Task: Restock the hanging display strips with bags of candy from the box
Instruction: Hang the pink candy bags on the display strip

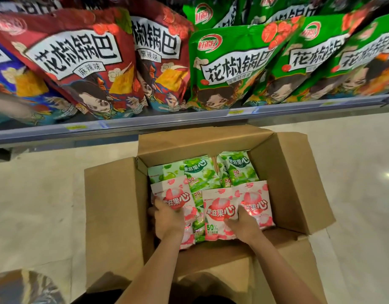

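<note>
I am reaching down into the open cardboard box (114, 207) on the floor, and the bags of candy are all in there, pink ones near me and green bags (200, 174) farther back. My left hand (167, 218) holds the bottom of a pink bag (173, 191) at the left side, with my fingers curled around its edge. My right hand (244, 224) rests on the middle pink bag (219, 213) and the right pink bag (255, 202); I cannot tell if it is pinching them yet. I think the good way is to grab just a few bags, all facing the same way, so the tops with the holes stay up. I should hold them softly so they do not get squished. I cannot see the hanging strips from here, only the shelf (189, 121) with big red snack bags (79, 55) and green snack bags (230, 66) above the box.
</note>
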`<control>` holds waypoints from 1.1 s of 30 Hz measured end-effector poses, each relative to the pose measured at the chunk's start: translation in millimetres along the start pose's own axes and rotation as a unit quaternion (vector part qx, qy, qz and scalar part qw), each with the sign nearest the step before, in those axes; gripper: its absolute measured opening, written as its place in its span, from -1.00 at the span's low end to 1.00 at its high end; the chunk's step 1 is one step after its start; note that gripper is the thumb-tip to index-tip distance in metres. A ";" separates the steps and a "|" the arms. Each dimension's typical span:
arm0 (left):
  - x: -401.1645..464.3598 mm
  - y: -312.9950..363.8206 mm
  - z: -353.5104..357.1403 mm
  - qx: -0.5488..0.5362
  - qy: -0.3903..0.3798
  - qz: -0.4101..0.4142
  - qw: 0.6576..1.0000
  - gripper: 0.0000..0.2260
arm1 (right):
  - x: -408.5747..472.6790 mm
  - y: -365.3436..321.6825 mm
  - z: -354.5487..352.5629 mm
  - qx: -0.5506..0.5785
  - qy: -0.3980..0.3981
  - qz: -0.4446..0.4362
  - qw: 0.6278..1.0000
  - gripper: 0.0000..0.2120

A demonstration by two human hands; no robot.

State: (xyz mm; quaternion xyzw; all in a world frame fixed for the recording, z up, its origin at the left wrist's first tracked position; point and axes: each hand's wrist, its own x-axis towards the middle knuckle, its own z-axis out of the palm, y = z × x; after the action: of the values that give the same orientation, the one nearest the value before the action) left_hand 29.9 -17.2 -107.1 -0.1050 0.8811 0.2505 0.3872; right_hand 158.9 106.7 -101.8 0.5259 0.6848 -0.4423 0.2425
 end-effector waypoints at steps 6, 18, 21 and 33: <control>9.7 2.7 1.3 -0.115 -0.022 -0.044 0.992 -0.37 | -4.7 0.0 -3.4 0.033 0.015 -0.001 0.999 -0.70; -0.7 7.4 -15.9 -0.174 -0.046 0.026 0.983 -0.66 | -28.4 -11.0 -19.4 0.211 0.059 -0.020 0.975 -0.46; -8.4 8.5 -24.4 -0.200 -0.054 0.050 0.977 -0.73 | -41.6 -19.7 -28.3 0.290 0.056 -0.020 0.955 -0.48; -107.0 59.3 -120.3 -0.313 -0.085 0.071 0.943 -0.70 | -155.8 -82.8 -88.5 0.439 0.059 -0.050 0.895 -0.62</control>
State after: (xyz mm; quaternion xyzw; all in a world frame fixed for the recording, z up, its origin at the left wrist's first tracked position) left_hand 4.3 -30.5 62.0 -0.1361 0.7272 0.5486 0.3895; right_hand 144.5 99.5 95.0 0.5694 0.4595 -0.6775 -0.0757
